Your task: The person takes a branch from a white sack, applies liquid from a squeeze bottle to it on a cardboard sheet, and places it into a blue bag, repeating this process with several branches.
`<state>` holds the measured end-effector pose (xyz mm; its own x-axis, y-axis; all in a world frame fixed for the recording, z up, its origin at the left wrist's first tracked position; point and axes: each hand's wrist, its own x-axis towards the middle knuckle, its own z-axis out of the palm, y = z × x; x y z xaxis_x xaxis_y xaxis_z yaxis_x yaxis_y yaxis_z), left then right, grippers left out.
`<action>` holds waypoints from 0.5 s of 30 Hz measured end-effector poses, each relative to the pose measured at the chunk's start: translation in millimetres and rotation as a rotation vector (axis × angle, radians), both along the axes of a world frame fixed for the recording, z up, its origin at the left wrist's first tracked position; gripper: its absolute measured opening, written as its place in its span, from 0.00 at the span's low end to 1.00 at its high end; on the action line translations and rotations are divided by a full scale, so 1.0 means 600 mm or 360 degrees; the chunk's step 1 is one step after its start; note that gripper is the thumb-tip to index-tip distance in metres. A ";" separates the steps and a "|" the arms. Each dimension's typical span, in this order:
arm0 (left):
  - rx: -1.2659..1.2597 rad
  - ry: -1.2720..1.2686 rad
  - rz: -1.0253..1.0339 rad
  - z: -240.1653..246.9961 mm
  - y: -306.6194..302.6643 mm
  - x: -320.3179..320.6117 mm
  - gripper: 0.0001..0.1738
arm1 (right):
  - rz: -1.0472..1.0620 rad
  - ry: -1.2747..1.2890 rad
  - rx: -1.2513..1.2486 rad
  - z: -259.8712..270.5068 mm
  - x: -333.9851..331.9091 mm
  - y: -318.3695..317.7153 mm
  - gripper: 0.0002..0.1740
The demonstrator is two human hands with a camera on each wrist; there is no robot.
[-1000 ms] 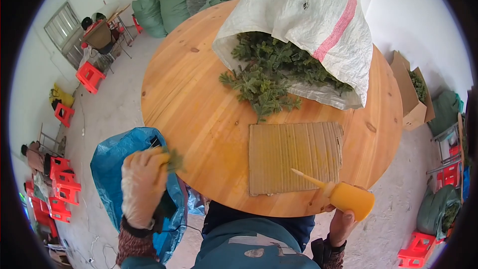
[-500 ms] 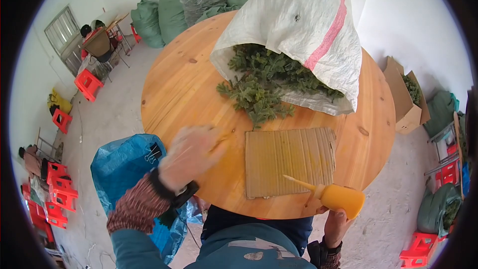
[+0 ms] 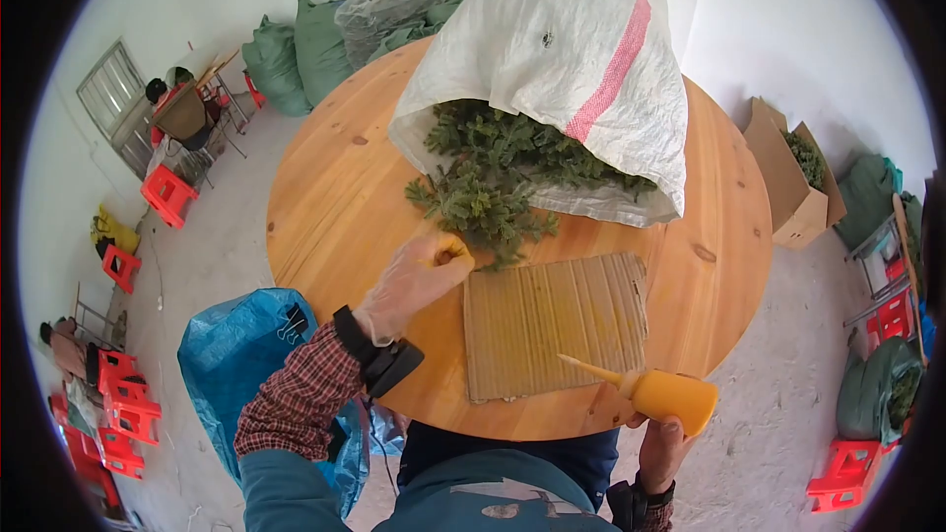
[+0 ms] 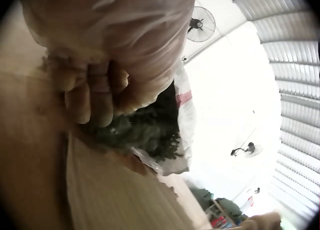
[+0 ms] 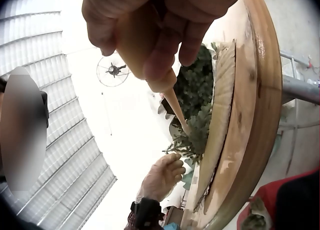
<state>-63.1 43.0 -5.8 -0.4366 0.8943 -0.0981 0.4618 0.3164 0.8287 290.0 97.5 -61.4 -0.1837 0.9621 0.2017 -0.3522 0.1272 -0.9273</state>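
Count: two hands, one yellow squeeze bottle (image 3: 675, 399), one sheet of corrugated cardboard (image 3: 552, 330), one white woven sack (image 3: 512, 69), one heap of green sprigs (image 3: 483, 199) (individual pieces too overlapped to count). Also one blue bag (image 3: 232, 355) with one binder clip (image 3: 293, 323), and one open carton (image 3: 803, 215).

Right hand (image 3: 665, 448): closed around the bottle body, at the near right edge of the round wooden surface (image 3: 335, 197). Left hand (image 3: 409, 284): inside a clear glove (image 3: 379, 310), loosely curled, with yellow stain at the fingers and no item visible in the grasp. Located just beside the far left corner of the cardboard, near the sprigs.

Bottle position: within the right hand, well apart from the left hand, at the near right corner of the cardboard. Long axis slanted slightly from left-right in the head view. Nozzle (image 3: 589, 368) directed left and slightly away from the body, with the tip over the near right part of the cardboard. Contact between tip and cardboard: not determinable.

Sack on its side on the surface, mouth facing the near side, with sprigs inside and spilling out beyond the cardboard. Blue bag beside the near left edge of the surface. Carton beyond the right edge, containing greenery (image 3: 808, 160).
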 end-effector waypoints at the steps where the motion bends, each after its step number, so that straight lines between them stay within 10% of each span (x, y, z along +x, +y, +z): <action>1: 0.0068 -0.0214 -0.0021 -0.003 -0.007 0.003 0.19 | -0.0009 0.0010 -0.0013 -0.001 -0.001 0.000 0.42; 15: 0.0446 0.1587 -0.0706 -0.011 0.031 0.054 0.23 | 0.0065 -0.0007 -0.0028 -0.021 0.022 0.005 0.44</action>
